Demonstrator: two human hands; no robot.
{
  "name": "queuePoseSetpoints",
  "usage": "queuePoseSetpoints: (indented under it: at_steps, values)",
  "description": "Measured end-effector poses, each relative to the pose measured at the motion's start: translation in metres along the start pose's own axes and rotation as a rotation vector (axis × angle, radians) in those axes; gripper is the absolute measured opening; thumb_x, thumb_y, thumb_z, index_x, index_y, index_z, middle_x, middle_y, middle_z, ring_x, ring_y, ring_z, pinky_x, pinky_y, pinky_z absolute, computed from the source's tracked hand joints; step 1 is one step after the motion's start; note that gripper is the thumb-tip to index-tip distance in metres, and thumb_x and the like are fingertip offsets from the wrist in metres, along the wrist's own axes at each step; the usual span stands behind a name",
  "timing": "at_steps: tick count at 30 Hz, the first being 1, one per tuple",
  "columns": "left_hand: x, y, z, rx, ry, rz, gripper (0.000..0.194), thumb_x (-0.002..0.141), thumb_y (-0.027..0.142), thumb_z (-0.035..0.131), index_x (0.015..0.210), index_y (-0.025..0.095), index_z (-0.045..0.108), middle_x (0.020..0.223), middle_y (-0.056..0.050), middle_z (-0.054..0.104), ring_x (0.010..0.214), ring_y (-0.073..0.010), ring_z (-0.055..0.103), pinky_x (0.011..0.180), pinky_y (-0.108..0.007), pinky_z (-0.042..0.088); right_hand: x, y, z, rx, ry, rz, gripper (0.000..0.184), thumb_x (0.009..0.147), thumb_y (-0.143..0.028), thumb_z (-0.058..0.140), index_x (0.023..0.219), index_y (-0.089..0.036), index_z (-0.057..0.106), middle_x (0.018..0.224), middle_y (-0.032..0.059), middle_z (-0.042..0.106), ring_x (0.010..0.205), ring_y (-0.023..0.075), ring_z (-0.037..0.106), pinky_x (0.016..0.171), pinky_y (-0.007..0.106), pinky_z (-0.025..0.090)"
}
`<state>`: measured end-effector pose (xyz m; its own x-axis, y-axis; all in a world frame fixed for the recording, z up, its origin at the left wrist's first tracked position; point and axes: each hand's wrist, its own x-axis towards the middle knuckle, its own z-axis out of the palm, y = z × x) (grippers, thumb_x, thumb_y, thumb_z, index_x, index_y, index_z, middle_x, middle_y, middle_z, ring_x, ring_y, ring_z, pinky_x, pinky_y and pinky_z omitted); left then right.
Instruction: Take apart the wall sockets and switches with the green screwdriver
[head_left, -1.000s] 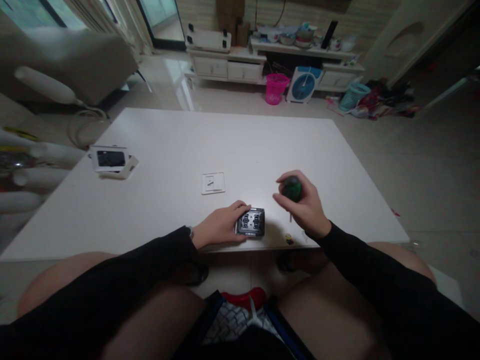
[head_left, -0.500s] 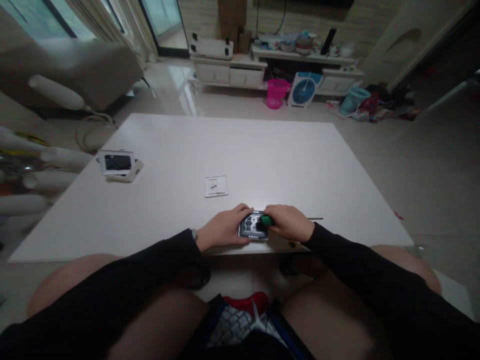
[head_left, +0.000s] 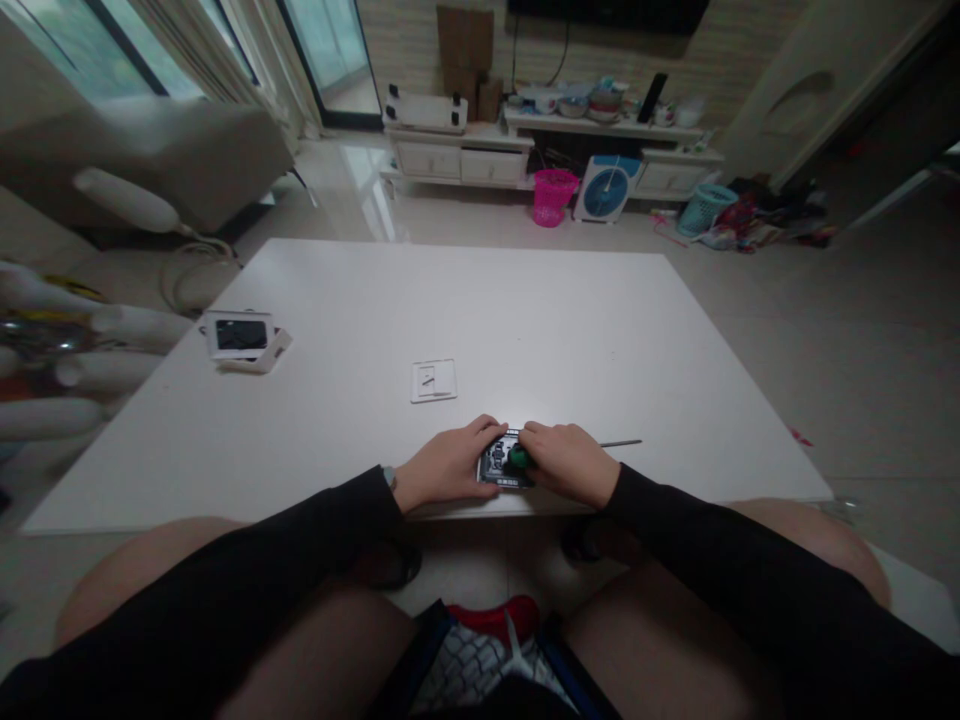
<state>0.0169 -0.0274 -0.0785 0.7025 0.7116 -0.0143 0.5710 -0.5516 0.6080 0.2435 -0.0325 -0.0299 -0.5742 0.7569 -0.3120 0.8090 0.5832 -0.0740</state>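
Observation:
My left hand (head_left: 452,464) grips the left edge of a small square panel (head_left: 491,463), thumb and fingers at opposite sides. Its upturned face is black with moulded parts, like the back of a wall switch or socket. My right hand (head_left: 566,460) is closed around a screwdriver (head_left: 517,457) with a green and black handle. The handle's butt end lies over the panel's right half; whether they touch, I cannot tell. Its thin shaft points away to the right, above the table. A white square plate (head_left: 444,380) with small dark pieces on it lies beyond my left hand.
Both hands work near the front edge of the white table (head_left: 570,330). At its left end sits an open white box (head_left: 247,343) with a dark item inside. Across the floor stand a pink basket (head_left: 553,197), a blue fan (head_left: 605,188) and a cabinet (head_left: 431,158).
My right hand has come left and down onto the panel. The screwdriver turned from shaft toward me to shaft pointing right, its butt over the panel. My left hand keeps its hold.

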Motion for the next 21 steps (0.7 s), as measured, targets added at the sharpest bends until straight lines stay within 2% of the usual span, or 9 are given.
queuePoseSetpoints:
  at_steps: [11, 21]
  values:
    - [0.0, 0.0, 0.0, -0.002, -0.001, 0.006, 0.08, 0.079, 0.044, 0.081, 0.148, 0.026, 0.045, 0.144, -0.011, 0.056, 0.116, -0.0328, 0.069, 0.098, -0.044, 0.058, 0.0, -0.009, -0.007, -0.032, -0.003, 0.044, 0.022, 0.094, -0.024, 0.056, 0.11, -0.012, 0.066, 0.109, 0.0136, 0.073, 0.086, 0.0259, 0.074, 0.064, 0.033, 0.044]
    - [0.001, 0.001, -0.002, -0.026, -0.004, 0.007, 0.078, 0.078, 0.043, 0.081, 0.146, 0.024, 0.047, 0.142, -0.012, 0.057, 0.116, -0.0326, 0.069, 0.099, -0.045, 0.058, -0.004, -0.015, -0.006, -0.044, -0.019, 0.074, 0.021, 0.097, -0.017, 0.052, 0.111, -0.012, 0.067, 0.106, 0.0153, 0.072, 0.088, 0.0273, 0.075, 0.067, 0.033, 0.05]
